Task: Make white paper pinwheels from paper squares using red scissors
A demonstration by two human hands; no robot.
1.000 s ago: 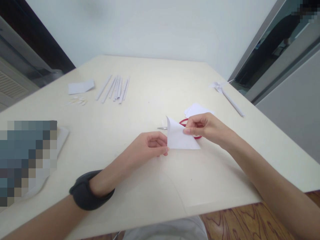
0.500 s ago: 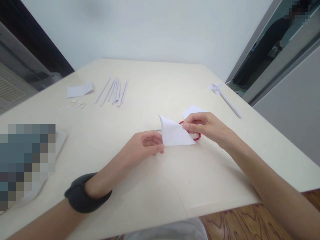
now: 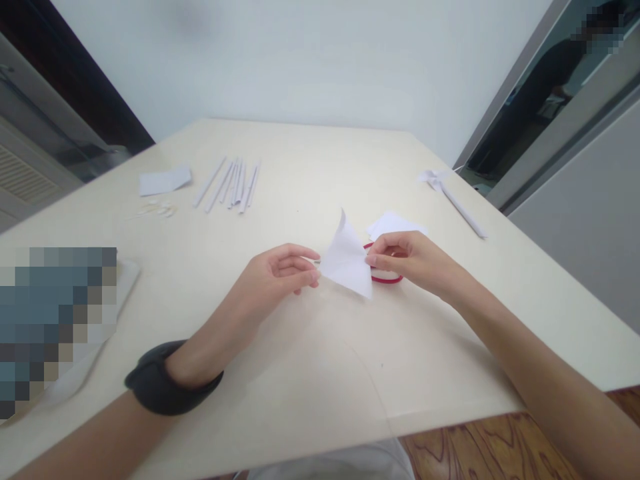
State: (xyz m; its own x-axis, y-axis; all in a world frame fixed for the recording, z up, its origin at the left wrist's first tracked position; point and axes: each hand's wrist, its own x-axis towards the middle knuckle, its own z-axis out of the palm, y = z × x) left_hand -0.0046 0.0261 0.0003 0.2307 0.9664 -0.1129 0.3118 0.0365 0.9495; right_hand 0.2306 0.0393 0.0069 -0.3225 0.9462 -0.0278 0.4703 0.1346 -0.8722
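**Folded paper pinched between two hands**

Pale tabletop (image 3: 310,360) fills the near view. Just above it, the left hand (image 3: 280,273) pinches the left corner of a white folded paper (image 3: 347,261), and the right hand (image 3: 410,257) grips its right edge; both sit equally close. Its long axis runs up and away, tip raised. Behind lie red scissors (image 3: 385,279), probably shut, then paper strips (image 3: 233,180).
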